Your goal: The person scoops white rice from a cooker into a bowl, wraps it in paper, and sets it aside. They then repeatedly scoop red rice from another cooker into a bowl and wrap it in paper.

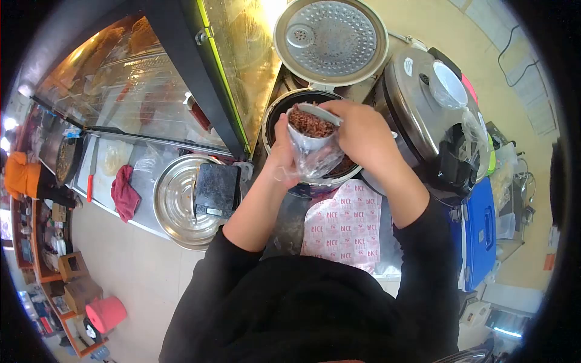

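Note:
Over an open rice cooker (272,130) with its lid (331,39) raised, a white bowl (307,143) holds dark reddish-brown rice (310,123). Clear plastic hangs around the bowl's lower side. My left hand (282,148) is wrapped round the bowl and plastic from the left. On the right, my right hand (365,134) is closed at the bowl's rim, around the end of a pale, flat utensil (316,111) that lies over the rice. Below the cooker lies pink-and-white printed paper (345,224).
A black scale (216,189) rests on a round steel tray (171,202) at left, beside a glass display case (139,91). A second cooker (417,115) carries a white bowl (448,83). Farther left are a red cloth (125,192), a knife (91,181) and a person in orange (21,175).

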`<state>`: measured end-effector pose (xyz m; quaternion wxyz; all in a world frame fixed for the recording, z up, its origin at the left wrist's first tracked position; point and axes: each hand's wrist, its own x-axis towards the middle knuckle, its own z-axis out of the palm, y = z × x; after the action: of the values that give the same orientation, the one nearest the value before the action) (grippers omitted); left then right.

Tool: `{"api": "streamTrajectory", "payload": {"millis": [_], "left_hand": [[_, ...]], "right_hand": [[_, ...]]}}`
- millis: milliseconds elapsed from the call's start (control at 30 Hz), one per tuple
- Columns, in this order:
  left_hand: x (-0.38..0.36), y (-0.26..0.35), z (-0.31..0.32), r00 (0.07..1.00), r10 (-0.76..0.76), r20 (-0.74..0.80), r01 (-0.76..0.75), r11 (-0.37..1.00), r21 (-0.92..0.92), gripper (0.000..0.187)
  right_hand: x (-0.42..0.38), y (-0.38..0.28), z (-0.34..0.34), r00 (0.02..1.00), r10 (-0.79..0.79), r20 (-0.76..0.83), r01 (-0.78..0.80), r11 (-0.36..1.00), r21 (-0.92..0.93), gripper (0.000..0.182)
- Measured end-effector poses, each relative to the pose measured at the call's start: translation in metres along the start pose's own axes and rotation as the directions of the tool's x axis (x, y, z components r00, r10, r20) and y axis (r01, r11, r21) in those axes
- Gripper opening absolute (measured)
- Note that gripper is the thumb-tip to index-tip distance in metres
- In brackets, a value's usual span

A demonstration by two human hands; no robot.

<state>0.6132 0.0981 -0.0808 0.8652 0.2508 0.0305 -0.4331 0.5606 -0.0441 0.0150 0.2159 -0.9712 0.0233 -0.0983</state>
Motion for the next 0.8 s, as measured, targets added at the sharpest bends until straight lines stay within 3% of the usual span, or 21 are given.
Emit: {"api": "streamTrajectory", "payload": {"millis": [67,100,167,200,267,300,367,400,500,667,767,800], "left_hand": [[-0.004,0.005,-0.005,0.999,0.047,0.001,-0.047,0.999,0.024,0.066],[-0.008,0.007,-0.010,0.998,0.067,-0.003,-0.067,0.997,0.037,0.067],[-0.016,0.013,-0.020,0.995,0.098,-0.013,-0.095,0.988,0.122,0.066],[-0.021,0.015,-0.025,0.992,0.123,-0.025,-0.118,0.980,0.162,0.065],[-0.024,0.020,-0.045,0.985,0.175,-0.007,-0.170,0.965,0.200,0.060],[-0.027,0.022,-0.052,0.965,0.260,-0.044,-0.244,0.943,0.225,0.060],[-0.042,0.017,-0.060,0.899,0.426,-0.106,-0.383,0.879,0.282,0.059],[-0.059,0.020,-0.044,0.864,0.500,-0.055,-0.442,0.806,0.394,0.062],[-0.066,0.009,-0.056,0.818,0.564,-0.110,-0.491,0.786,0.376,0.065],[-0.062,-0.013,-0.070,0.928,0.352,-0.122,-0.365,0.924,-0.116,0.081],[-0.065,-0.011,-0.065,0.930,0.338,-0.142,-0.359,0.918,-0.166,0.082],[-0.063,-0.012,-0.067,0.931,0.355,-0.086,-0.366,0.907,-0.208,0.085]], "right_hand": [[0.005,0.005,-0.005,0.998,0.054,-0.015,-0.053,0.997,0.064,0.036],[0.010,0.017,-0.004,0.993,0.120,0.014,-0.119,0.963,0.241,0.036],[0.023,0.018,-0.016,0.915,0.325,0.239,-0.392,0.856,0.338,0.037],[0.030,0.029,-0.012,0.924,0.273,0.267,-0.350,0.887,0.301,0.034],[0.041,0.051,0.016,0.964,0.232,0.129,-0.221,0.971,-0.091,0.030],[0.045,0.061,0.030,0.980,0.188,0.068,-0.161,0.943,-0.292,0.028],[0.052,0.069,0.058,0.970,0.240,0.028,-0.202,0.870,-0.449,0.023],[0.053,0.071,0.071,0.965,0.263,0.008,-0.220,0.824,-0.523,0.023],[0.055,0.076,0.099,0.985,0.171,0.030,-0.128,0.832,-0.539,0.018],[0.052,0.070,0.102,0.966,0.208,0.155,-0.093,0.835,-0.543,0.021],[0.043,0.065,0.101,0.960,0.212,0.182,-0.080,0.833,-0.548,0.021],[0.040,0.067,0.103,0.958,0.208,0.198,-0.067,0.833,-0.549,0.021]]}}
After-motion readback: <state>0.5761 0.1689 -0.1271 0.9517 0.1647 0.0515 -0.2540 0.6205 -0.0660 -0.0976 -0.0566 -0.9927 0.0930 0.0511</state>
